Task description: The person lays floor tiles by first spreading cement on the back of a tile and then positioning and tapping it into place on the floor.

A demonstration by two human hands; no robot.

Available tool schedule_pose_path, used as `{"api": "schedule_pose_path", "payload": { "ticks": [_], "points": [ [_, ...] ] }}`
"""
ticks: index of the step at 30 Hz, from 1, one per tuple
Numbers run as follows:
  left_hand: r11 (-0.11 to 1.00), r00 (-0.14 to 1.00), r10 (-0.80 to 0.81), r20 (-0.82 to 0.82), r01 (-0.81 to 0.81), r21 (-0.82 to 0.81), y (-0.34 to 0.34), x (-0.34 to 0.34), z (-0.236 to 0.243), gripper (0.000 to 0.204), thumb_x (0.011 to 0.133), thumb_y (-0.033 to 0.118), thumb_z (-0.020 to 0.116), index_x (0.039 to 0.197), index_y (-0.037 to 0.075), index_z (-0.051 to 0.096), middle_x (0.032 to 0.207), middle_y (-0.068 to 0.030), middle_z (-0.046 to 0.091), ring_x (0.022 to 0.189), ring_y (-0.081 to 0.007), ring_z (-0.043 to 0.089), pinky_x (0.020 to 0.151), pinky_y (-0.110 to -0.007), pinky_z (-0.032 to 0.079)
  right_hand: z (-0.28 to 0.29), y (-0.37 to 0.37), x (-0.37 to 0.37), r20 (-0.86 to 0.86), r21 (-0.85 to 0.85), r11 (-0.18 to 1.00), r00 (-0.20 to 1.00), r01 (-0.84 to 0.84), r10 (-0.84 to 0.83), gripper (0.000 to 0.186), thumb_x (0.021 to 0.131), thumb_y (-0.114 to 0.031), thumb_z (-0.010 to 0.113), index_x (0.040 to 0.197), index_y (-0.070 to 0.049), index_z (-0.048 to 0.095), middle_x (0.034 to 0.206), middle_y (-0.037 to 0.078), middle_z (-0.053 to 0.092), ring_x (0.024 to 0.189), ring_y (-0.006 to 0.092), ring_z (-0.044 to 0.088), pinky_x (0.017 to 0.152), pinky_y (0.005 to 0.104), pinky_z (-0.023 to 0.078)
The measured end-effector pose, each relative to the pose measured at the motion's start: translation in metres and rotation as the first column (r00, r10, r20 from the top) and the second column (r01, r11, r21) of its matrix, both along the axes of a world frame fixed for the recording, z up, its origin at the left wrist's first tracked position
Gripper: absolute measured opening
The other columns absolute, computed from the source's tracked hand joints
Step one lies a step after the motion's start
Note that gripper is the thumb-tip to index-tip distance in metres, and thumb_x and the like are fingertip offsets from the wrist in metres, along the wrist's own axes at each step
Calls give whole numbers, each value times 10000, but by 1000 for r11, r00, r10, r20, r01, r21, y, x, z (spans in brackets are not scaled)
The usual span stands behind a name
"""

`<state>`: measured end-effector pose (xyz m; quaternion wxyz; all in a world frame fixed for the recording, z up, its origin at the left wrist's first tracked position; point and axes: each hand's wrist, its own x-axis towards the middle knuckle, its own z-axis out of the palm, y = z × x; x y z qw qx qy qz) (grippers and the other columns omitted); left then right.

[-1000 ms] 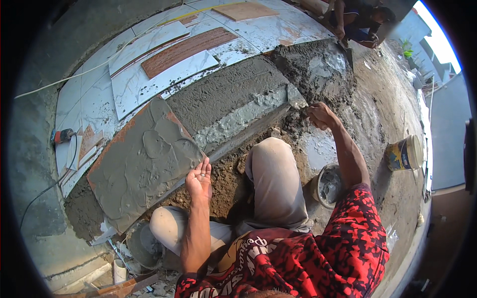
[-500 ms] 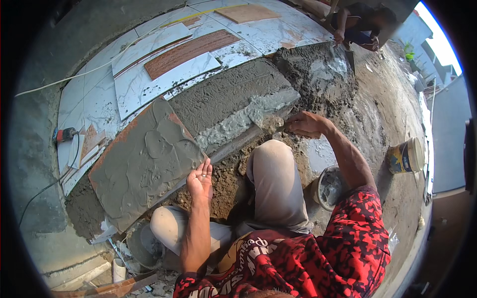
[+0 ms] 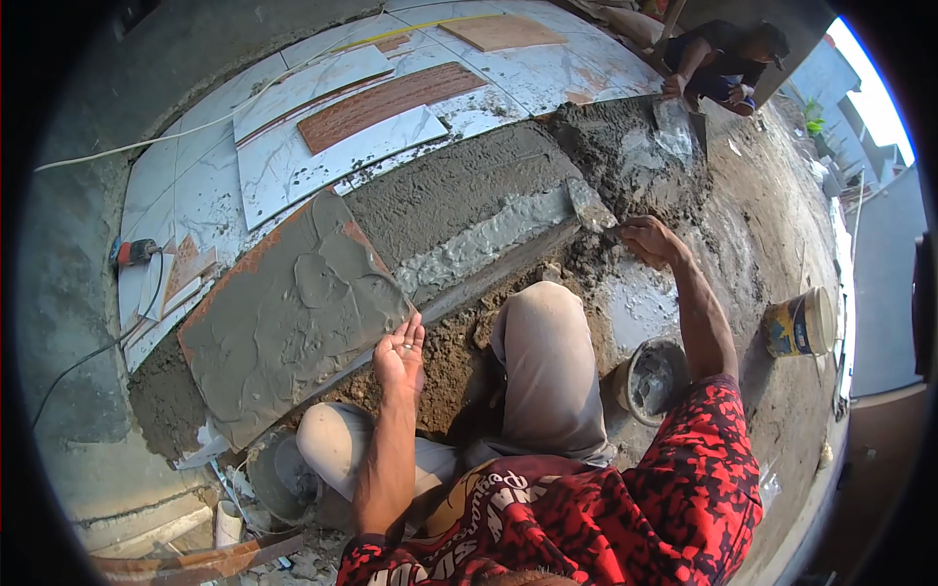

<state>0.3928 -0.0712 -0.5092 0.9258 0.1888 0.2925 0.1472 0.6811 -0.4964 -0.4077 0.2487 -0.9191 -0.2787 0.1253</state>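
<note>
Your right hand (image 3: 653, 241) wraps round the handle of a mortar-smeared metal trowel (image 3: 589, 204), at the right end of a pale, wet mortar strip (image 3: 489, 240).

The trowel's flat blade meets the strip along the front of a long, rough grey mortar bed (image 3: 451, 178); your grip behind it seems chosen to keep the blade level. Your left hand (image 3: 399, 357), palm up with fingers close together, is at the near right corner of a large rectangular reddish-brown tile coated in grey mortar (image 3: 293, 327), apparently steadying it; whether it pinches the edge cannot be told. That tile lies left of the bed, coated side up, likely to spare the wet layer.
</note>
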Motion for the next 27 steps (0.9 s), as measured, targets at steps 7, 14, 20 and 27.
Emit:
{"api": "schedule_pose_path", "payload": {
  "ticks": [7, 14, 20, 27],
  "points": [
    [1000, 1000, -14, 25, 14, 0, -4, 1, -4, 257, 747, 5, 408, 951, -141, 465, 1332, -313, 437, 1220, -349, 502, 959, -407, 468, 14, 9, 4, -230, -87, 925, 896, 370, -380, 251, 866, -208, 535, 962, 4, 628, 741, 123, 646, 612, 215, 641, 532, 377, 515],
    [999, 999, -34, 23, 34, -2, -5, 4, -9, 428, 783, 26, 401, 1169, -151, 456, 1324, -285, 471, 1209, -350, 517, 955, -400, 468, -98, 2, -2, 421, 34, 784, 703, 620, -574, 319, 804, -207, 624, 1022, 4, 524, 954, 280, 553, 906, 439, 561, 765, 508, 474],
    [999, 1000, -28, 14, 27, 43, 2, -1, -12, 394, 763, 21, 402, 1097, -186, 436, 1322, -302, 459, 1237, -340, 490, 974, -405, 460, -184, 64, -22, 137, 183, 766, 756, 616, -640, 288, 893, -219, 548, 1035, 6, 437, 916, 300, 567, 902, 453, 564, 774, 507, 443],
    [998, 997, -65, 37, 66, -6, -3, 2, -27, 431, 805, 43, 393, 1176, -170, 446, 1316, -290, 479, 1226, -355, 503, 972, -399, 457, -245, 6, -97, -25, 198, 657, 674, 727, -738, 306, 951, -298, 383, 952, 1, 445, 769, 223, 570, 737, 333, 548, 666, 448, 434]
  ]
}}
